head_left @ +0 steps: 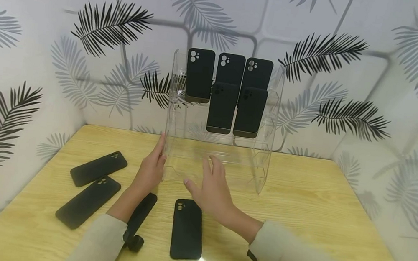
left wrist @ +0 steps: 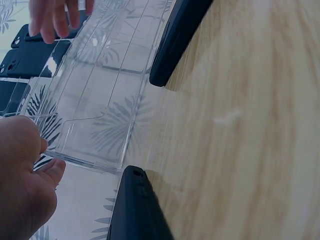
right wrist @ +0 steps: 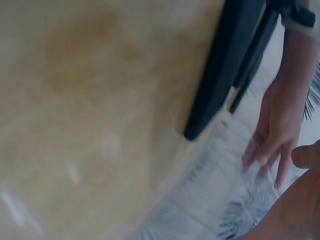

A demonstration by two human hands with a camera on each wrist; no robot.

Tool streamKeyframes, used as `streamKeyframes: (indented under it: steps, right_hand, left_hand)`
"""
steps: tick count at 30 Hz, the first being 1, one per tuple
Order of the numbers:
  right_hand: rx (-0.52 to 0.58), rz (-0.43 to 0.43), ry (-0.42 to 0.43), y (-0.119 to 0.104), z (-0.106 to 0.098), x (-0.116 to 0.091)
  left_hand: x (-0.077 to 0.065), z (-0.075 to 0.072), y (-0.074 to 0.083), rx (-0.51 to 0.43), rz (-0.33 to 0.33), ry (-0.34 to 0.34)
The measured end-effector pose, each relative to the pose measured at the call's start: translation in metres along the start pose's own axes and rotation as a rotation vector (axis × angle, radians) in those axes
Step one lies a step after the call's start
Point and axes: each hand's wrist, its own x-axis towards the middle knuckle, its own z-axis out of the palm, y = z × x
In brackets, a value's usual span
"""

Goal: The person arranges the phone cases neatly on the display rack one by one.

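Note:
A clear tiered display rack stands on the table. At its left side my left hand holds the side panel, thumb and fingers about the edge; the left wrist view shows this hand at a rack corner. In front of the lower tiers hovers my right hand, fingers spread and loosely bent, holding nothing. Several black phone cases stand in the rack, such as one at upper left and one lower right. Another black phone case lies below my right hand.
Two black phone cases, a rear one and a front one, lie at the left on the wooden table. One more is partly hidden under my left forearm. A leaf-patterned wall rises behind the rack.

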Motion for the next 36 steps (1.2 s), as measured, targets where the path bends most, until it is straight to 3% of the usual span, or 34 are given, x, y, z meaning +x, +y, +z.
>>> streamKeyframes:
  steps: [8, 16, 26, 36]
  right_hand:
    - [0.066, 0.047, -0.224, -0.001, 0.021, -0.037]
    - [0.065, 0.125, -0.407, 0.003, 0.039, -0.055]
    - [-0.01, 0.122, -0.448, -0.003, 0.039, -0.059]
    - [-0.042, 0.119, -0.434, -0.006, 0.04, -0.057]
  left_hand:
    - [0.0, -0.001, -0.001, -0.007, -0.003, -0.008]
    - [-0.001, -0.001, 0.0, -0.006, -0.031, -0.007]
    - [0.001, 0.0, -0.001, -0.007, -0.029, -0.003]
    - [0.0, 0.0, 0.0, 0.007, -0.012, -0.008]
